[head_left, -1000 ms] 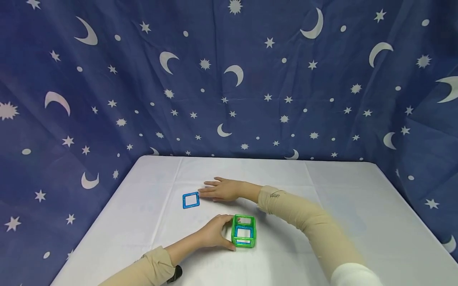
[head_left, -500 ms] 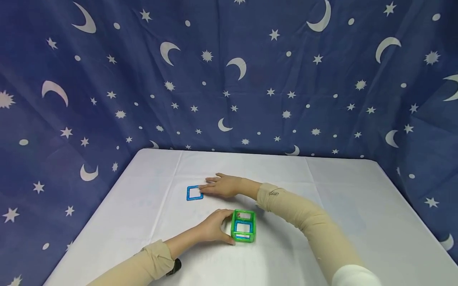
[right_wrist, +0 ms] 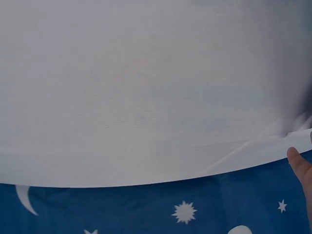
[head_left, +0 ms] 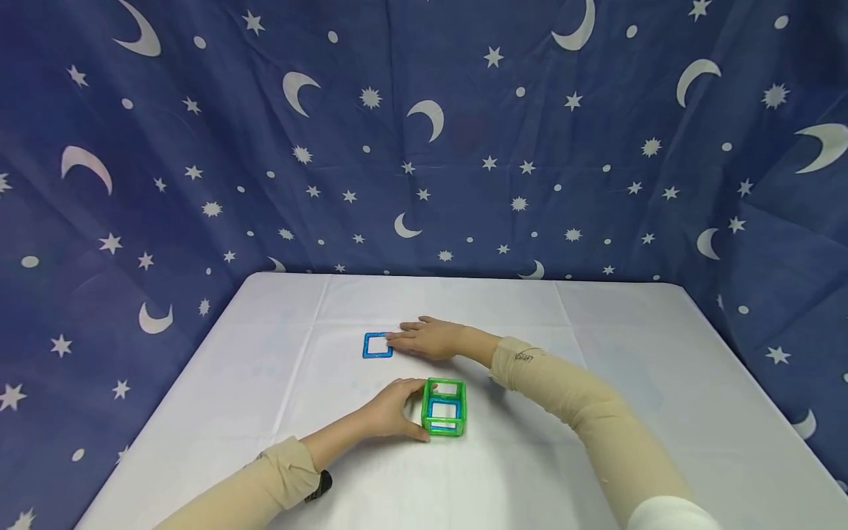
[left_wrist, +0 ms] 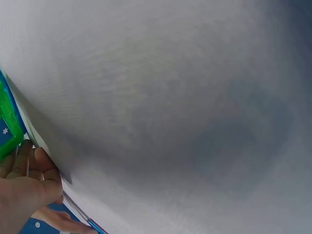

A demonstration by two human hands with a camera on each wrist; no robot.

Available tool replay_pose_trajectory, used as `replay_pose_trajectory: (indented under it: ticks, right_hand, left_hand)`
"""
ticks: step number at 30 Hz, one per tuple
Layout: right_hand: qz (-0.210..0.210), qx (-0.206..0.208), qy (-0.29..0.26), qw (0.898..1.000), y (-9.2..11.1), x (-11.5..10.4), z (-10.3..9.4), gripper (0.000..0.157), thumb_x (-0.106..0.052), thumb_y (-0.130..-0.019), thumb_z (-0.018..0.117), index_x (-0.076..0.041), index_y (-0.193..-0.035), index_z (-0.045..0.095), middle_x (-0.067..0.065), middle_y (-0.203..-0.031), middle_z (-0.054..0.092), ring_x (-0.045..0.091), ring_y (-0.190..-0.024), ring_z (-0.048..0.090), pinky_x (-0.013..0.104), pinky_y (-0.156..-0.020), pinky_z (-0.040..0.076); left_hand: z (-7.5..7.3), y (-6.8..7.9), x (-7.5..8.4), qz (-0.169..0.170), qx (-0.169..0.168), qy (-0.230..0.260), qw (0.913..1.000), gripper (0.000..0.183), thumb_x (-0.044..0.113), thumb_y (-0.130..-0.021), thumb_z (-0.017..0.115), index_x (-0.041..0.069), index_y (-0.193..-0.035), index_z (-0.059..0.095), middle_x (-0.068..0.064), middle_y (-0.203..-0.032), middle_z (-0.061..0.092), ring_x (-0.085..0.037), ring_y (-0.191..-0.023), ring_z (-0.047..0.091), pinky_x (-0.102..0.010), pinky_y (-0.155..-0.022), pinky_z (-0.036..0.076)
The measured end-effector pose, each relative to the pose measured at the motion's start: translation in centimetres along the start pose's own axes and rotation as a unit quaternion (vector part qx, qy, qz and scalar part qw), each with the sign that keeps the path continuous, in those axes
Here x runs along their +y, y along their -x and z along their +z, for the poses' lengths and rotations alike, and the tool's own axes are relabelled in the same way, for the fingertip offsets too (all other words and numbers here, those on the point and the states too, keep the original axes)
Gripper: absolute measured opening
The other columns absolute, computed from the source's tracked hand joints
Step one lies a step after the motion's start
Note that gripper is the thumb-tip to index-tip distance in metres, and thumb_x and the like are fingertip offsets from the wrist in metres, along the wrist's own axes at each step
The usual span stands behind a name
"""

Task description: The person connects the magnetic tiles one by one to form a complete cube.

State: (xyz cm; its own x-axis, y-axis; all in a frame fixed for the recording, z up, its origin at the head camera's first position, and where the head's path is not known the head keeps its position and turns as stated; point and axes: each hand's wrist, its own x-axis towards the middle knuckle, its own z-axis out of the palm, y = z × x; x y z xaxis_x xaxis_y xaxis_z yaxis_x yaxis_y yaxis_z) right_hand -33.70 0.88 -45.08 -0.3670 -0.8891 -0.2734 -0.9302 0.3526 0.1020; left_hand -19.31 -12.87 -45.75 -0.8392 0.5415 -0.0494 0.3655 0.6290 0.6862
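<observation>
In the head view, my left hand (head_left: pixel 391 412) holds an open-topped box of green magnetic tiles (head_left: pixel 445 420) between thumb and fingers. A blue square shows inside the box toward its bottom. Farther back, my right hand (head_left: pixel 430 338) lies low over the table, fingers stretched left. Its fingertips touch the right edge of a flat blue square magnetic tile (head_left: pixel 365 346). The left wrist view catches the green box (left_wrist: pixel 14 141) at its left edge beside the left hand (left_wrist: pixel 29 190), with the blue tile (left_wrist: pixel 97 227) below. Only part of the right hand (right_wrist: pixel 302 170) enters the right wrist view.
A white cloth covers the table (head_left: pixel 563 471). Behind and beside it hangs a dark blue curtain (head_left: pixel 464 66) with moons and stars. A small black object (head_left: pixel 321 487) sits at the left sleeve's cuff.
The right hand has moved right, and the blue tile has slid right across the table with its fingertips. The left hand keeps its hold on the green box. The head view has shifted slightly.
</observation>
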Motion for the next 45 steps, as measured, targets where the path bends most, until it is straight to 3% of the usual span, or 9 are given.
replay_pose_trajectory:
  ticks: [9, 16, 23, 29, 39, 45]
  right_hand:
    - [0.022, 0.001, -0.002, 1.000, 3.3, 1.1, 0.2, 0.048, -0.027, -0.103, 0.037, -0.023, -0.149, 0.026, -0.007, -0.156, 0.024, 0.023, -0.143, 0.026, 0.051, -0.113, 0.028]
    - [0.045, -0.009, 0.005, 0.999, 6.4, 1.6, 1.1, 0.047, -0.027, -0.103, 0.037, -0.025, -0.149, 0.027, -0.007, -0.156, 0.026, 0.024, -0.142, 0.028, 0.052, -0.111, 0.030]
    - [0.059, -0.004, -0.006, 0.998, 9.1, 2.1, 1.7, 0.047, -0.024, -0.102, 0.040, -0.023, -0.148, 0.032, -0.004, -0.154, 0.031, 0.027, -0.141, 0.031, 0.055, -0.109, 0.032]
    - [0.082, 0.004, -0.009, 0.997, 11.3, 2.8, 2.4, 0.047, -0.022, -0.101, 0.044, -0.024, -0.146, 0.034, -0.001, -0.153, 0.032, 0.028, -0.140, 0.033, 0.057, -0.107, 0.033]
    - [0.115, 0.023, -0.036, 0.992, 13.6, 2.9, 3.2, 0.046, -0.020, -0.098, 0.051, -0.020, -0.143, 0.042, 0.004, -0.146, 0.045, 0.031, -0.134, 0.042, 0.056, -0.105, 0.037]
    - [0.122, 0.066, -0.062, 0.988, 13.4, 2.8, 3.9, 0.047, -0.025, -0.095, 0.056, -0.013, -0.139, 0.046, 0.009, -0.137, 0.054, 0.029, -0.126, 0.051, 0.049, -0.102, 0.043]
  left_hand:
    - [0.0, -0.3, 0.1, -0.018, 0.002, -0.003, 0.9998, 0.082, 0.026, -0.065, 0.087, -0.003, -0.131, 0.049, -0.015, -0.128, 0.057, -0.031, -0.119, 0.050, -0.049, -0.105, 0.038]
    - [0.7, 0.2, 0.4, -0.032, 0.008, 0.053, 0.9980, 0.084, 0.020, -0.066, 0.086, -0.007, -0.134, 0.044, -0.017, -0.129, 0.057, -0.033, -0.124, 0.049, -0.049, -0.108, 0.035]
    - [1.1, 0.0, 0.1, -0.038, 0.039, 0.082, 0.9952, 0.088, 0.008, -0.064, 0.086, -0.001, -0.138, 0.039, -0.017, -0.128, 0.056, -0.033, -0.115, 0.054, -0.050, -0.102, 0.041]
    - [1.1, -0.3, 0.4, -0.032, 0.053, 0.071, 0.9955, 0.083, 0.010, -0.064, 0.086, -0.003, -0.134, 0.043, -0.017, -0.126, 0.057, -0.033, -0.112, 0.055, -0.050, -0.099, 0.043]
    - [1.3, -1.8, 1.3, -0.038, 0.063, 0.054, 0.9958, 0.085, 0.012, -0.064, 0.086, -0.005, -0.135, 0.042, -0.018, -0.125, 0.058, -0.034, -0.110, 0.056, -0.047, -0.097, 0.046]
    - [1.9, -2.3, 1.4, -0.067, 0.066, 0.066, 0.9934, 0.086, 0.012, -0.064, 0.087, -0.004, -0.135, 0.041, -0.016, -0.123, 0.058, -0.031, -0.108, 0.055, -0.046, -0.097, 0.045]
